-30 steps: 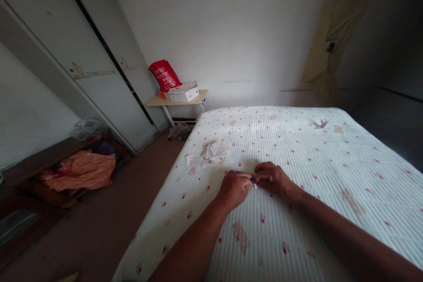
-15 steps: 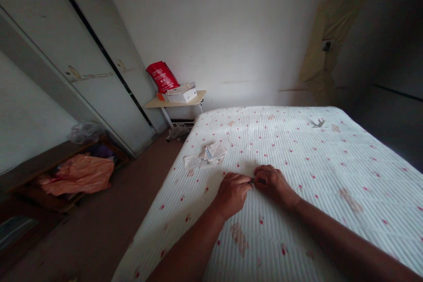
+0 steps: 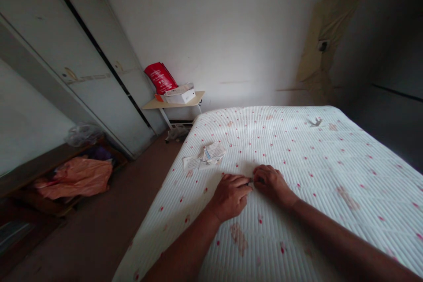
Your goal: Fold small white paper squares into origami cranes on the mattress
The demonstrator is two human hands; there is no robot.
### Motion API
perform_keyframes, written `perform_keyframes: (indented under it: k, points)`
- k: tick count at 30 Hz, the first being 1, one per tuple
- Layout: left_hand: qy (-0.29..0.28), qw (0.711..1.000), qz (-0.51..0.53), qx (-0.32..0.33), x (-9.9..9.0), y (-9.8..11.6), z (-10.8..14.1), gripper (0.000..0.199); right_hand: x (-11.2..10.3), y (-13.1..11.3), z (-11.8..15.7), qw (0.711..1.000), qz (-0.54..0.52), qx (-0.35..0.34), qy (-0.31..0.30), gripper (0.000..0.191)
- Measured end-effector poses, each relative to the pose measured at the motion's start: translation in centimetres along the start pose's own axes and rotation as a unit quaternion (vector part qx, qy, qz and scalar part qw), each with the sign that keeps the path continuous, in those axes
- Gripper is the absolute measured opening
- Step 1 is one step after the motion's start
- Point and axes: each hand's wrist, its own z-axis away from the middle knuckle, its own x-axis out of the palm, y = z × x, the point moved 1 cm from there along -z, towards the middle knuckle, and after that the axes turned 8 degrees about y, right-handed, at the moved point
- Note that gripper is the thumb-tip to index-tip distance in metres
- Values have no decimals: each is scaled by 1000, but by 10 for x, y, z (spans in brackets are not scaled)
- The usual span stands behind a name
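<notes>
Both hands are low over the white, red-dotted bed cover, close together near its middle. My left hand is closed, its fingertips pinching a small dark thing too small to name. Facing it from the right, my right hand has its fingers curled at the other end of this thing; what lies under them is hidden. Beyond my left hand, several printed paper pieces lie overlapping on the cover. A small grey-white folded or crumpled piece rests near the far right of the bed.
A small table against the wall holds a red bag and a white box. At left stand a wardrobe and a low wooden unit with an orange plastic bag. A socket is on the wall.
The view has shifted slightly. My left hand is a little farther left, with slightly more of the small dark thing showing between the hands. My right hand is nearly unchanged.
</notes>
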Motion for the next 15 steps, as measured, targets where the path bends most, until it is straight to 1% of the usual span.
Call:
perform_keyframes:
  k: [6, 9, 15]
  points:
    - [-8, 1000, 12, -7, 0, -1, 1, 28, 4, 4, 0, 1000, -3, 9, 4, 13]
    - [-11, 1000, 19, 4, 0, -1, 1, 33, 2, 3, -1, 1000, -7, 10, -1, 12]
    - [-8, 1000, -1, 5, 1, 1, 0, 34, 0, 1, -2, 1000, -11, 28, -9, 12]
